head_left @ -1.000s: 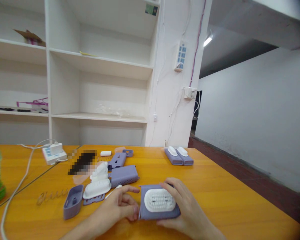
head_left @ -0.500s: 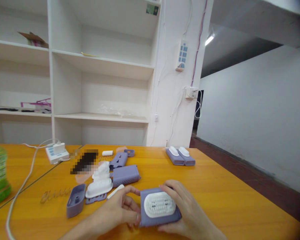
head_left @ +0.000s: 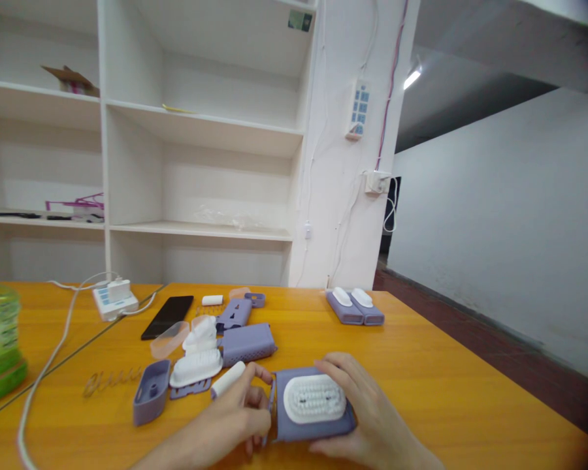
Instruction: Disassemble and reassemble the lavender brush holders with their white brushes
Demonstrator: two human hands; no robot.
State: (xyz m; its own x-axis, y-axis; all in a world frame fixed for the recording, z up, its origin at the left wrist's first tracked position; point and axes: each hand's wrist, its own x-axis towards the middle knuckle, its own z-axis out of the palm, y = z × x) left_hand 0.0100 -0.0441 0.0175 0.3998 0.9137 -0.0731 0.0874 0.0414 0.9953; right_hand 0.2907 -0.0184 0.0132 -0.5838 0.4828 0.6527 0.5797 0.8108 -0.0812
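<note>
A purple plastic case (head_left: 301, 429) lies in front of me with a white oval ribbed piece (head_left: 315, 399) on its upper face. My right hand (head_left: 367, 411) is wrapped round its right end, thumb on the near side and fingers on the far side. At the left end my left hand (head_left: 245, 414) pinches a thin purple end piece (head_left: 271, 405), with a narrow gap between it and the case. The left fingers partly hide this piece. Close to the left hand lie a white roller (head_left: 228, 380) and a purple tray-like cap (head_left: 151, 393).
Purple housings (head_left: 247, 343), white oval parts (head_left: 196, 367) and springs (head_left: 112, 380) lie to the left. Behind them are a phone (head_left: 168, 317) and a power strip (head_left: 115, 304). Two purple units (head_left: 355, 312) stand at the back right. A green bottle (head_left: 0, 339) is far left.
My left hand has shifted slightly left, and the thin purple end piece now shows apart from the case's left end. My right hand keeps its hold on the case.
</note>
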